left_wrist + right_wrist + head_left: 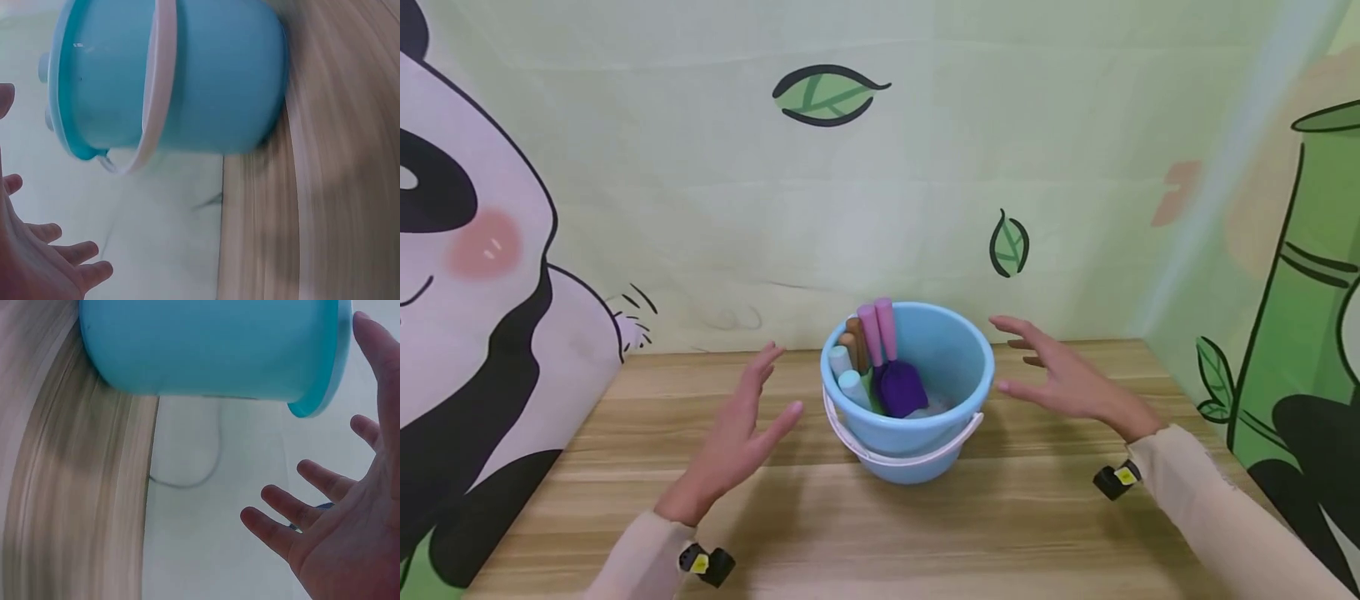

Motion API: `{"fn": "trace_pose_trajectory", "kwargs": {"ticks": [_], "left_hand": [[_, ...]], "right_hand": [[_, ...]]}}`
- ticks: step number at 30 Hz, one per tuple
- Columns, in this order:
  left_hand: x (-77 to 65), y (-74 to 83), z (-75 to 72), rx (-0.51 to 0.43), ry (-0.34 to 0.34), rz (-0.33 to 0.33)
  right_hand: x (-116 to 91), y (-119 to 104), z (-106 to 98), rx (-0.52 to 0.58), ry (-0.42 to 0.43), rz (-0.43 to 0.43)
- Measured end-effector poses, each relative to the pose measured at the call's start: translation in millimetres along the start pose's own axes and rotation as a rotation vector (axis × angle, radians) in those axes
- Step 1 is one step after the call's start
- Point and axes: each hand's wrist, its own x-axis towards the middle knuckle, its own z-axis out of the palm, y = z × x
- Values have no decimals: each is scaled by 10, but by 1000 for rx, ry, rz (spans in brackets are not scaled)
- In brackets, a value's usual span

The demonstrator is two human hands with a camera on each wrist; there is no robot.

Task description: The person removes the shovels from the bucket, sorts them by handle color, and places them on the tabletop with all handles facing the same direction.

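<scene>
A light blue bucket (902, 450) stands upright on the wooden table, its white handle (917, 460) hanging down across the front. Inside lean a dark purple shovel head (902, 388), two pink handles (877, 329), brown handles (854, 337) and light blue handles (852, 385). To the left of the bucket hovers my left hand (730, 437), fingers spread and nothing held. On the other side my right hand (1063, 375) is held out with spread fingers toward the rim, also holding nothing. Both wrist views show the bucket's outer wall apart from the palms.
The wooden table (1000, 542) extends in front of and beside the bucket. A printed cloth backdrop (700, 167) with leaves, a panda (475, 250) and bamboo (1292, 292) rises behind the table and along both sides.
</scene>
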Motion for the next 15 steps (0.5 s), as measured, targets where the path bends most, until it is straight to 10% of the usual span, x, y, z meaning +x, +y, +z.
{"fn": "trace_pose_trajectory", "kwargs": {"ticks": [15], "left_hand": [[140,141,433,-349,-13,7]], "right_hand": [[98,-20,296,328,28,-37]]}}
